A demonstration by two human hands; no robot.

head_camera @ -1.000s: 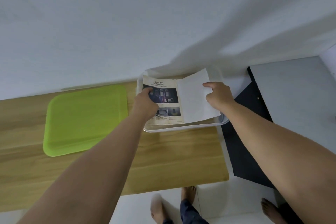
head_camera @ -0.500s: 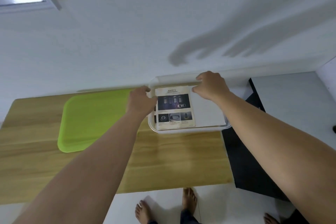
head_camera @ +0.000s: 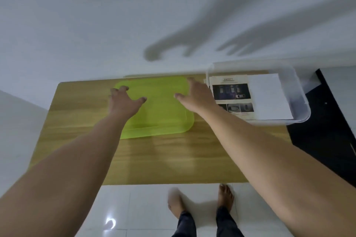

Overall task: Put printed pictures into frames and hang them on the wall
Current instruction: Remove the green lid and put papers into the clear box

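Tabletop [head_camera: 173, 159]: light wood grain, smooth, faint satin sheen. Lime-green tray [head_camera: 163, 119]: translucent plastic, smooth, slightly glossy; bin [head_camera: 301, 102]: clear plastic, smooth walls, holding a printed sheet [head_camera: 231, 92] of matt paper beside a plain white paper sheet [head_camera: 269, 98]. Floor [head_camera: 134, 208]: white tiles, high gloss with a bright light reflection; wall [head_camera: 96, 34]: white, matt, finely textured.

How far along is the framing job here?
Nothing looks finished: no picture hangs on the wall and no frame shows. The left hand and right hand reach open over the green tray. The printed picture lies unframed in the clear bin. Framing and hanging remain.
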